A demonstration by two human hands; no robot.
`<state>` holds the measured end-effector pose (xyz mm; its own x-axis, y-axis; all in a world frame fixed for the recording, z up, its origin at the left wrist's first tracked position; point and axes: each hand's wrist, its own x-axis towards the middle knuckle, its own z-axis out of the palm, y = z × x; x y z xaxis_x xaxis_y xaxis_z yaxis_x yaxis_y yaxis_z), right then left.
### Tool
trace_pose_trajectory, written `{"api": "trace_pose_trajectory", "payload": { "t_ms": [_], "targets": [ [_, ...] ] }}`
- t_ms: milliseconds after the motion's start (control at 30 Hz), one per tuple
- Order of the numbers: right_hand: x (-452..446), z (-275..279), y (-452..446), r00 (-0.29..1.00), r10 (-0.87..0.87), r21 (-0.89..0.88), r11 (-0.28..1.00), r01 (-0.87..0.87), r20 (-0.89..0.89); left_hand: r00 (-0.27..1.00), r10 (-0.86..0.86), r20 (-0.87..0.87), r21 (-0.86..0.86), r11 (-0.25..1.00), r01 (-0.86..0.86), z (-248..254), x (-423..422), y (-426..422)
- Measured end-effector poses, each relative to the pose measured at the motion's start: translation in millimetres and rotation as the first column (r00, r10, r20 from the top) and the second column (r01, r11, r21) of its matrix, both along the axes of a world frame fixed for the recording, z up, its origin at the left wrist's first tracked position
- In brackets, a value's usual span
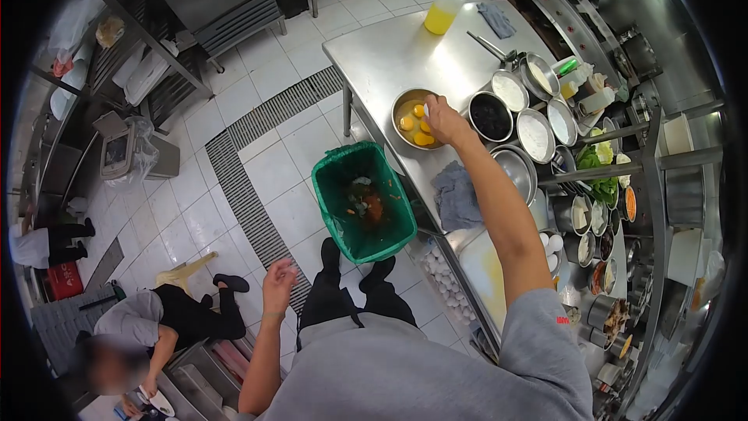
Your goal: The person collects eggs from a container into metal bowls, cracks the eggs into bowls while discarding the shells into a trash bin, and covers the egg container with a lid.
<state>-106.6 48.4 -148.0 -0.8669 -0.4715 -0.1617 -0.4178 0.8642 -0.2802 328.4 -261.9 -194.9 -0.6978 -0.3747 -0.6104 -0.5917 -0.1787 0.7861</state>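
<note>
A metal bowl (397, 129) near the left edge of the steel table holds several cracked eggs, their yolks (421, 139) whole in clear egg white. Over the bowl's right side is my right hand (447, 120), closed around a white egg (427, 110), mostly hidden by the fingers. My left hand (278, 286) hangs low over the floor, loosely curled with fingers apart and nothing visible in it. It is nearest to the green-lined bin (327, 214), which stands below the table edge with food scraps inside.
A grey cloth (456, 195) lies on the table (374, 54) below the bowl. To the right are a pan of dark food (490, 115) and several bowls of white powder (536, 135). A squeeze bottle (445, 9) stands farther back. Another person (132, 320) bends at lower left.
</note>
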Motion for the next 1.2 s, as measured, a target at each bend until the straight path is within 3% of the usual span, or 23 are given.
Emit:
{"api": "trace_pose_trajectory", "payload": {
  "t_ms": [167,733,1000,1100,1167,1200],
  "targets": [
    [-3,-4,-1,1.0,0.01,0.043,0.999,-0.01,0.007,0.999,0.016,0.038,-0.091,0.996,-0.012,-7,12,-5],
    [-4,-10,2,0.999,0.008,0.046,0.999,-0.006,-0.052,0.996,-0.067,-0.066,-0.049,0.997,0.064,-10,-28,9],
    [0,24,2,0.993,-0.084,0.059,0.994,0.089,-0.08,0.996,-0.075,-0.056,-0.04,0.997,0.073,-4,-36,10],
    [4,30,3,0.987,-0.142,0.025,0.989,0.144,-0.078,0.995,-0.071,-0.069,-0.037,0.997,0.069,-2,-36,12],
    [2,27,5,0.967,-0.236,-0.155,0.963,0.219,-0.099,0.987,-0.108,-0.118,-0.018,0.994,0.107,-1,-48,16],
    [3,27,5,0.965,-0.241,-0.159,0.962,0.223,-0.105,0.986,-0.113,-0.124,-0.021,0.994,0.112,-1,-56,18]
  ]
}}
